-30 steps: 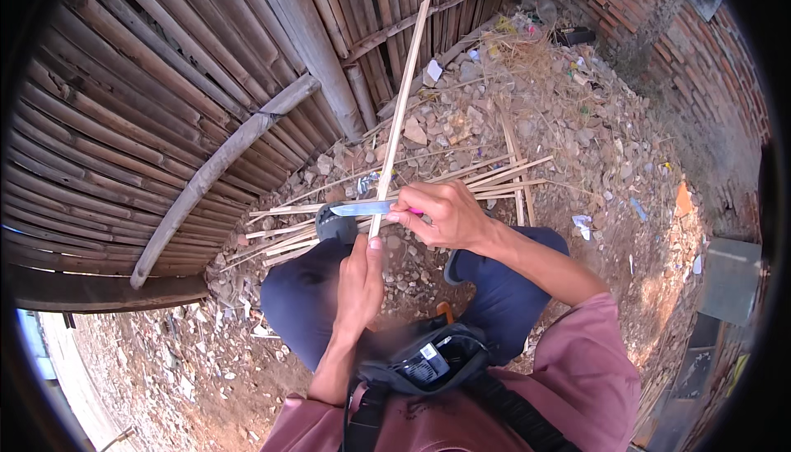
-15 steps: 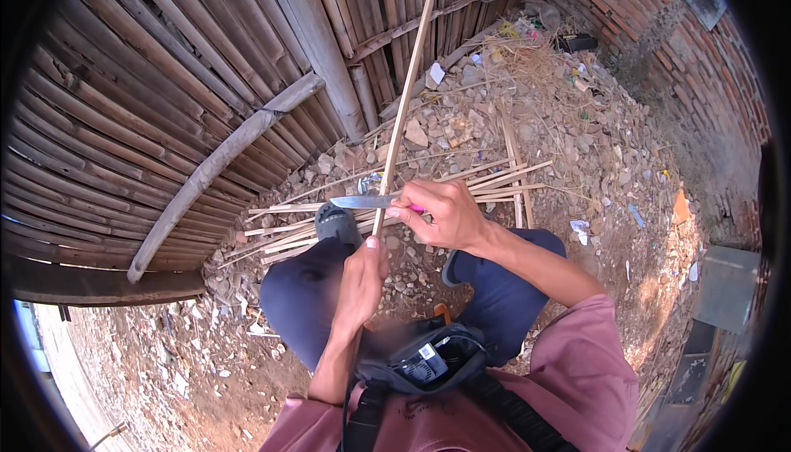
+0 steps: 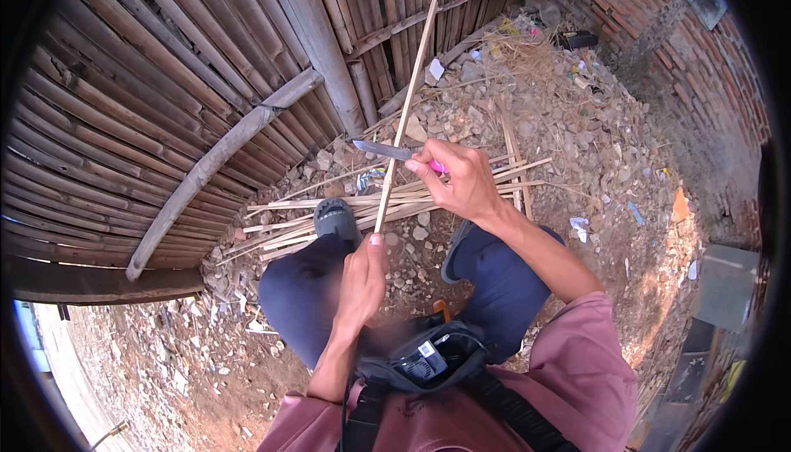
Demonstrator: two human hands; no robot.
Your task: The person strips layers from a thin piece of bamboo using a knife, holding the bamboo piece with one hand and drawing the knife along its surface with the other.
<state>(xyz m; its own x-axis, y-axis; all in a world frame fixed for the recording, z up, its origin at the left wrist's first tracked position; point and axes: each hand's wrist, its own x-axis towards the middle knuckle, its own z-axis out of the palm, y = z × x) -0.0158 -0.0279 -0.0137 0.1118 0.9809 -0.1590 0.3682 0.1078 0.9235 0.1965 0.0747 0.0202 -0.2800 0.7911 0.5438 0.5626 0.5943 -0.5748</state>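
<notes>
Left hand [image 3: 360, 283] clamped on the near end of a bamboo strip [image 3: 404, 114], holding it angled up and away toward the fence [image 3: 165, 81] so the blade can run along it. Right hand [image 3: 461, 180] gripped on a pink-handled knife [image 3: 387, 152], blade lying across the strip mid-length. Hands apart. More strips [image 3: 329, 209] lie on the rubble ground [image 3: 593, 147] just past the knees.

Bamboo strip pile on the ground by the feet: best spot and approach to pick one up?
Likely the right-hand ends of the loose bamboo strips: they fan apart and stick out over bare gravel, so fingers can close on one alone. Come from the right and above. Their left ends lie bunched and overlapped near the shoe.
</notes>
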